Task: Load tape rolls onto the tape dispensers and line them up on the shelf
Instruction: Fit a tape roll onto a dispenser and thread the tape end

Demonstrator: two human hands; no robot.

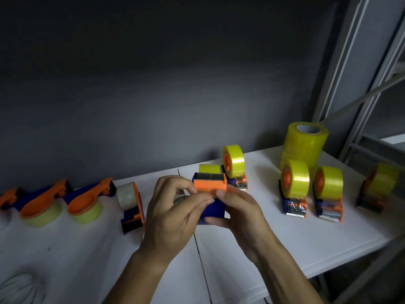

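Observation:
Above the white shelf (241,242) I hold a blue and orange tape dispenser (211,189) with a yellow roll (209,168) showing at its far end. My right hand (238,213) grips its blue body from the right and below. My left hand (175,207) pinches at the orange front part from the left. Loaded dispensers with yellow rolls stand at centre back (234,166) and on the right (294,187), (328,191), (379,187). A stack of spare yellow rolls (304,143) rises behind them.
On the left, two dispensers lie on their sides (43,202), (87,202), with another at the frame edge (8,198). A dispenser with a clear roll (131,205) stands beside my left hand. Grey shelf uprights (350,84) rise at the right; a white coil (19,288) lies bottom left.

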